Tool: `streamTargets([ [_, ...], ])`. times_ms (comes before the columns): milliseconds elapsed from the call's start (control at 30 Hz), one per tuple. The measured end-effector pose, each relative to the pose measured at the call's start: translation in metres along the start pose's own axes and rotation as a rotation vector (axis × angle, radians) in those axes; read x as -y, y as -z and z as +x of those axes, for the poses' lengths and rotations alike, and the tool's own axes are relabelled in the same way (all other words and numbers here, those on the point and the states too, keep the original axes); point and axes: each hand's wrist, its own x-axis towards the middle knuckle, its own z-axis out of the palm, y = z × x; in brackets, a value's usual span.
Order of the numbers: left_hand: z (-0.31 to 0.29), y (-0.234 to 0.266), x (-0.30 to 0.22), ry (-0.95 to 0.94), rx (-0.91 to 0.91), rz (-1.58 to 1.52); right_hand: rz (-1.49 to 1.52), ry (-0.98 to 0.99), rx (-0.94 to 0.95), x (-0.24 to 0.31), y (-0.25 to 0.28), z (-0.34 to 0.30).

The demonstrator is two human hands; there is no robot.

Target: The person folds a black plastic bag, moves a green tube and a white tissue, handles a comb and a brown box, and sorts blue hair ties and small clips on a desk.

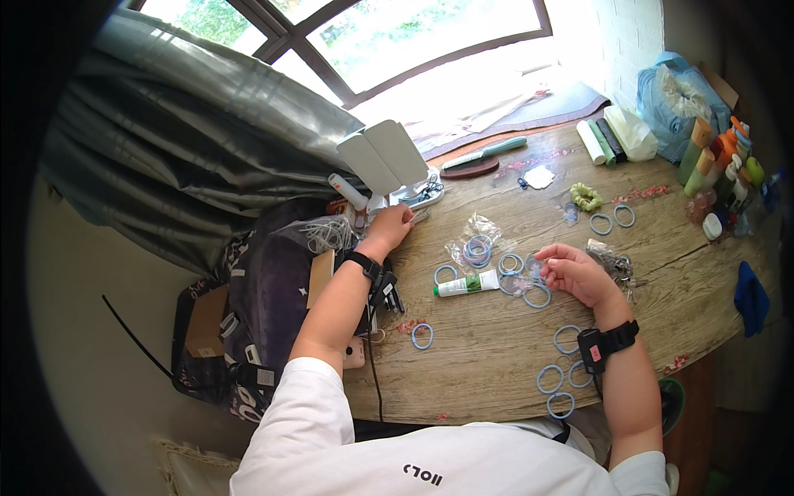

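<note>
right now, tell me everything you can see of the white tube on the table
The tube is white with green printing and a green cap on its left end. It looks smooth and squeezable; its right end is pressed flat. It lies on its side on the wooden table, cap slightly nearer the person. Pale blue rings lie close to both ends; I can't tell whether they touch it. Neither hand touches it.
</note>
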Motion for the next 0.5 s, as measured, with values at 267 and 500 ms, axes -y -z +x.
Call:
streamTargets([
  [267,0.005,-0.003,0.009,-0.012,-0.185,-0.07,0.005,-0.003,-0.002,-0.001,0.001,0.001],
  [500,0.007,0.0,0.003,0.018,-0.307,0.089,-0.002,-0.004,-0.018,-0.002,0.003,0.0],
])
